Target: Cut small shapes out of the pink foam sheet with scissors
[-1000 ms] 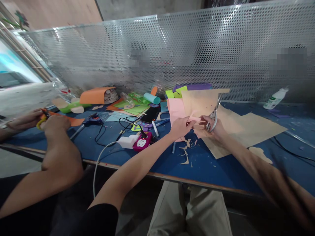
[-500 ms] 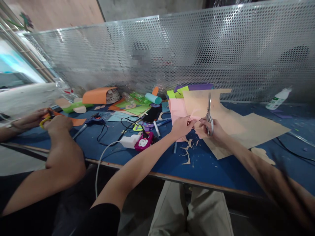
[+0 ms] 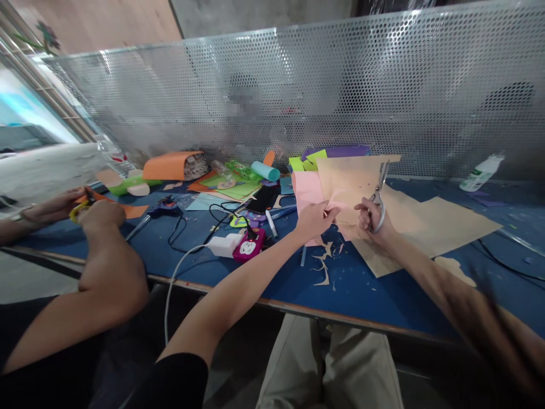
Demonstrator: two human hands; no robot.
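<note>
My left hand [image 3: 314,221] is closed in a pinch on a small pale paper piece [image 3: 348,215], whose outline is hard to make out against the paper behind it. A little to its right, my right hand [image 3: 374,221] has its fingers around the handles of metal scissors [image 3: 380,196], with the blades pointing up and away from the held piece. Behind both hands lies a large tan sheet of paper [image 3: 451,221]. Pink paper [image 3: 307,190] lies just behind my left hand. Thin paper scraps [image 3: 324,270] are scattered on the blue table below the hands.
At the left, another person's hands [image 3: 100,216] hold yellow-handled scissors [image 3: 77,211] and orange paper. A pink power adapter [image 3: 251,245], cables, a phone [image 3: 263,199] and a glue gun [image 3: 164,207] lie between us. A white glue bottle [image 3: 483,170] stands tilted at right, before a perforated metal panel [image 3: 298,85].
My right hand has moved to the right with the scissors, away from the left hand, and the scissors now lean right. My left hand stays almost in place.
</note>
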